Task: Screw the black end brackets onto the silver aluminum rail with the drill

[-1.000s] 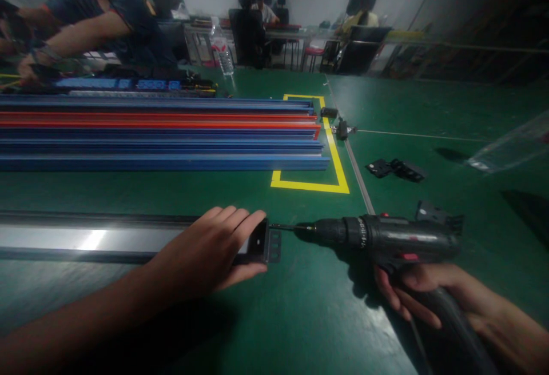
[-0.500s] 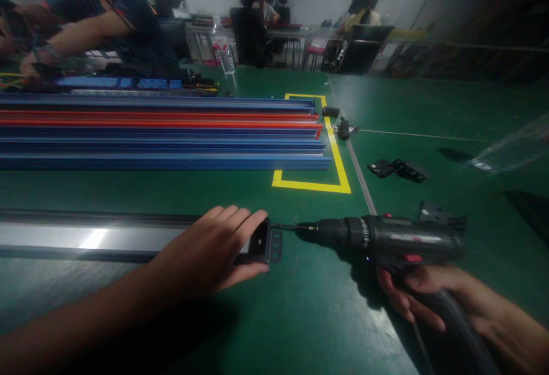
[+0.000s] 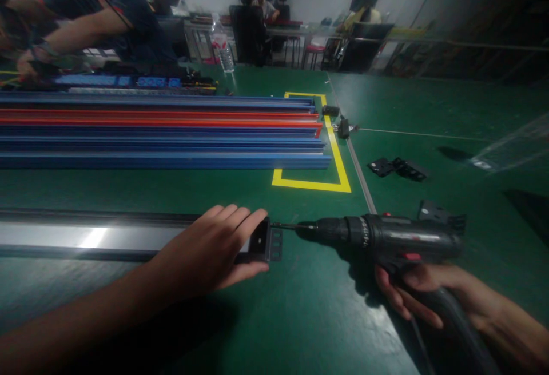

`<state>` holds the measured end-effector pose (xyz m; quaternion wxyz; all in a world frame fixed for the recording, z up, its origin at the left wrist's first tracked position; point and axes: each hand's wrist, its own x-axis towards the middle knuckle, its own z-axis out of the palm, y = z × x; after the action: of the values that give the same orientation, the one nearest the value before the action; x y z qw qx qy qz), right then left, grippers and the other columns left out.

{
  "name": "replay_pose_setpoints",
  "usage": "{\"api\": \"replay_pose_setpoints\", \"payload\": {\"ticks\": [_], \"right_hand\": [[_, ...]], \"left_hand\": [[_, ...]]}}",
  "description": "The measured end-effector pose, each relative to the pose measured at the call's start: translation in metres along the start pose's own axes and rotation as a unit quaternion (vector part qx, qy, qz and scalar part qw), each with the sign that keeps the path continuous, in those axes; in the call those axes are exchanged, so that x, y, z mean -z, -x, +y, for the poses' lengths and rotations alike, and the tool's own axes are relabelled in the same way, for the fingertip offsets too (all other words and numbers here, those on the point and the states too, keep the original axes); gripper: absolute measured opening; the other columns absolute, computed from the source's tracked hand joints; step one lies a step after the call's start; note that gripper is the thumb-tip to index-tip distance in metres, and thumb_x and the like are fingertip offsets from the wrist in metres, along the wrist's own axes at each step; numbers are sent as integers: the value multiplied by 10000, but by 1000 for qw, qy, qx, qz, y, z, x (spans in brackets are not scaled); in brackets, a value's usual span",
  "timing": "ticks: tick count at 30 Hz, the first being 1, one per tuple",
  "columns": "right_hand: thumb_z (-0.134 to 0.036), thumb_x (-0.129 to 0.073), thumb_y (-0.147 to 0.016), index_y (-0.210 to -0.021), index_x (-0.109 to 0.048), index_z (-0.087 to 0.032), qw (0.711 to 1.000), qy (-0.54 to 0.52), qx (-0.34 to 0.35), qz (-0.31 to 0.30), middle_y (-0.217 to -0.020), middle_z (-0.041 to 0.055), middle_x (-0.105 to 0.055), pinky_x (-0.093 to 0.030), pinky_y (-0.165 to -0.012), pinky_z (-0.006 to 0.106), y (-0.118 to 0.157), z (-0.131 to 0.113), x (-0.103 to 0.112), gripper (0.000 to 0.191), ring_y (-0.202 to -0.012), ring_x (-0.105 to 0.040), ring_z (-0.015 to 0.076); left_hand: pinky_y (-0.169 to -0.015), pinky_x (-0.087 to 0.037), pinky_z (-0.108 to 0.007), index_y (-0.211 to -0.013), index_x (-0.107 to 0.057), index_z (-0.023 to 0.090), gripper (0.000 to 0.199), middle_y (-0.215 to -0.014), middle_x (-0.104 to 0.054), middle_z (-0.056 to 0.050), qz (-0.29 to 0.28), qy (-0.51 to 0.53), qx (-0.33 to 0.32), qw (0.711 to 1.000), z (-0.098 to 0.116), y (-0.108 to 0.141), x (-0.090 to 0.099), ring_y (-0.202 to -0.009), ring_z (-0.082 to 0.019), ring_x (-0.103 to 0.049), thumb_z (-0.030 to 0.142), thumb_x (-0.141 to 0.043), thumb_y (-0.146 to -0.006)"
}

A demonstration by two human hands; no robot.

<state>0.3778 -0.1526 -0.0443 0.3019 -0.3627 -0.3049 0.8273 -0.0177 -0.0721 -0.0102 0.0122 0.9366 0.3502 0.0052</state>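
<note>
The left hand (image 3: 214,246) pinched the end of a silver channel (image 3: 94,236), fingers over the far side, thumb along the near, at its black end piece (image 3: 259,242). To its right, the right hand (image 3: 450,282) was wrapped round a power drill (image 3: 412,239), whose bit (image 3: 286,226) appeared to meet that piece near its far corner. From where I stood, the end piece looked seated and its fastening under way; how deep any screw sat, I couldn't tell. Loose black brackets (image 3: 397,168) lay unfitted, beyond the right hand. Green worktop (image 3: 300,312) spread between both hands on the near side, giving room; past the left hand, a strip of it separated the channel from blue and red rails (image 3: 171,161), which ended just inside yellow tape (image 3: 311,185).
</note>
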Motion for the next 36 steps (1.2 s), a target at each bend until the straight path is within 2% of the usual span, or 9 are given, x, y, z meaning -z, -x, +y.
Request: {"api": "replay_pose_setpoints", "payload": {"ticks": [14,36], "right_hand": [[-289,-735,-800,-1004,-815,-89,1000,-23,-11,-13,-819,112,-812,-585,-649,216,-1,0,2,297,-446,-617,54],[-302,-721,-810,-1017,-810,-94,1000,3,-2,-9,-772,100,-781,-577,-655,239,-2,-2,1,306,-492,-606,82]], "left_hand": [[-877,-533,-452,-1472,-496,98,759,-1235,-683,-174,14,-4,-8,1000,-2,1,-3,-1012,-300,-650,648,-577,-954],[-849,-541,-435,-1470,-506,99,758,-1193,-696,-164,19,-6,-3,1000,-1,0,-4,-975,-285,-655,638,-602,-945]]}}
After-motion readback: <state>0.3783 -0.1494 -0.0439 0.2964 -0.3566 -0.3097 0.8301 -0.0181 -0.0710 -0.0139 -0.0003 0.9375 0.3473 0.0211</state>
